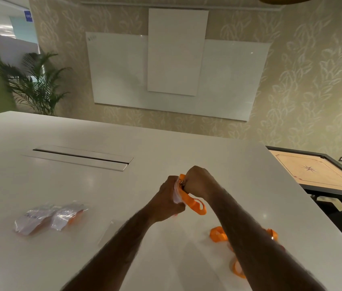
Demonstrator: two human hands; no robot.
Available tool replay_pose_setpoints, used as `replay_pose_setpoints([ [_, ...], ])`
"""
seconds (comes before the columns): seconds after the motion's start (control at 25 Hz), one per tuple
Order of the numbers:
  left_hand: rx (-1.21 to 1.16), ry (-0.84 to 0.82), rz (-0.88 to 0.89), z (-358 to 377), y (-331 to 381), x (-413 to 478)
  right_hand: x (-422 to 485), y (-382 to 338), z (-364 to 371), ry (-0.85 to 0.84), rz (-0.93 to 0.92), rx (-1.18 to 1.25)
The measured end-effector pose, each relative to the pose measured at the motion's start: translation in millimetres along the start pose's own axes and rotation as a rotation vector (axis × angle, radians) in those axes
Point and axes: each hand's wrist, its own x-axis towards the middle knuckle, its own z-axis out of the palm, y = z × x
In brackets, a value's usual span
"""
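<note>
Nearest, low on the right: right forearm (256, 248), lying across loose lanyards (218, 234) by the near right corner of the surface (166, 148). Further out, raised above the surface between its middle and right edge: both hands joined on one lanyard (197, 205). Left hand (166, 198) curled round a clear bag (176, 196) and the bunched strap. Right hand (199, 183) closed on the lanyard's top end at the metal clip (180, 182), fingertips hidden, so no telling how exactly pinched. Orange loop hanging free below the two hands, not touching the surface.

Probable trouble from here:

- Tearing the thin film, by tugging the clip hard against the bag's mouth.
- Snagging the free loop on a thumb or wrist, or leaving it half in and half out, through working only the clip end.
- Losing the slick bag from the left hand, if squeezed on film alone rather than film and strap together.
- Sweeping the loose lanyards off the near right edge, by drawing the right forearm back without lifting it.

Packed bags (33, 219) toward the left edge: well apart, little danger there.
</note>
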Motion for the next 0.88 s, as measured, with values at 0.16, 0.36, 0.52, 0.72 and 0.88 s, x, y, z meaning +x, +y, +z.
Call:
replay_pose_setpoints([
  [0.16, -0.020, 0.018, 0.030, -2, 2, -1, -9, 1, -19, -0.271, 0.092, 0.471],
  [0.36, -0.147, 0.044, 0.031, -7, 4, -5, -12, -5, -18, -0.091, 0.007, 0.560],
  [0.52, -0.130, 0.077, 0.062, -15, 11, -4, -7, -10, -12, 0.112, -0.175, 0.417],
  [0.72, -0.105, 0.053, 0.064, -21, 13, 0, -3, -14, -16, 0.194, -0.119, 0.311],
  [0.88, -0.123, 0.042, 0.065, -21, 12, 0, -11, -19, -19, 0.041, -0.063, 0.348],
])
